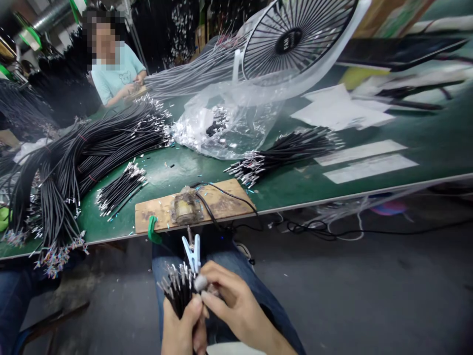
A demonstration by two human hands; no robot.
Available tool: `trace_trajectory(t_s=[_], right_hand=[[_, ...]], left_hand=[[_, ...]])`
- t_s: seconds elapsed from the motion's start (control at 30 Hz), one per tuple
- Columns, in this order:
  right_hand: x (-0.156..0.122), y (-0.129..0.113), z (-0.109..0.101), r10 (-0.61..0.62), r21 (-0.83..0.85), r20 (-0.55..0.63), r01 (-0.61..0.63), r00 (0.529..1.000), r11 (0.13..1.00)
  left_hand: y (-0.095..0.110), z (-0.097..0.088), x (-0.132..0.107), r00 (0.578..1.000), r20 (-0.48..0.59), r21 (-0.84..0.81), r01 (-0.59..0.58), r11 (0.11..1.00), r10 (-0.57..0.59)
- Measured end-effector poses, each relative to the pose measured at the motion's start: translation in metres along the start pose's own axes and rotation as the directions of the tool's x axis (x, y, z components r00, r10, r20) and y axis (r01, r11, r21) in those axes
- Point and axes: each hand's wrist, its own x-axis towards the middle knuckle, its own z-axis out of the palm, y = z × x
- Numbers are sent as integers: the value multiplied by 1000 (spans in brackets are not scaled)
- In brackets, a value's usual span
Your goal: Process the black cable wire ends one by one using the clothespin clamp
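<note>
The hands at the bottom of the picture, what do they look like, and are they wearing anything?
The left hand and right hand are human hands, with no gloves. A rounded grey cap seems to cover one right fingertip. No sleeves show on the visible parts of the arms.

I wore blue jeans [229,257] and a fingertip cover [200,282].
The denim spanned both my thighs; the cover, rounded and pale grey, capped one finger of my right hand [238,303]; my left hand [180,329] was bare, and whitish cloth [232,349] showed below.
</note>
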Motion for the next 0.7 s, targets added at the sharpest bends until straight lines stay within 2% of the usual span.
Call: trace_trajectory(t_s=[0.1,0.23,0.27,0.33,0.4,0.43,0.47,0.5,0.57,0.6,0.63,0.7], right_hand=[[-1,-2,1,-7,-59,-25,5,1000,998],[-4,3,11,-36,-49,-151,29,988,998],[-6,5,13,-85,-98,-189,67,978,993],[-7,6,15,-261,-261,-251,194,932,946],[-7,6,13,-442,-423,-234,319,866,848],[-6,4,11,-472,-448,-197,349,859,823],[-5,3,9,-446,-415,-152,352,882,839],[-3,2,7,-368,-322,-109,317,923,892],[0,-1,2,-111,-8,0,111,994,994],[2,-2,1,21,151,79,-32,997,988],[4,-2,0,129,266,155,-167,980,949],[7,-4,-2,266,327,215,-326,940,887]], left_hand=[[-4,2,-1,1000,7,-16,3,1000,-3],[-12,6,-4,999,-18,-23,-33,999,32],[-13,7,-4,999,-26,-24,-39,999,39],[-15,8,-3,998,-43,-23,-46,999,45],[-14,7,-1,997,-64,-13,-52,999,51],[-12,6,0,996,-74,-5,-57,998,56],[-10,5,0,994,-84,4,-63,998,63],[-7,4,1,993,-93,16,-73,997,75],[0,2,2,988,-105,46,-105,993,109],[4,1,3,984,-112,64,-129,990,135],[8,0,3,979,-121,84,-157,984,167],[15,-1,3,961,-145,132,-216,967,235]])
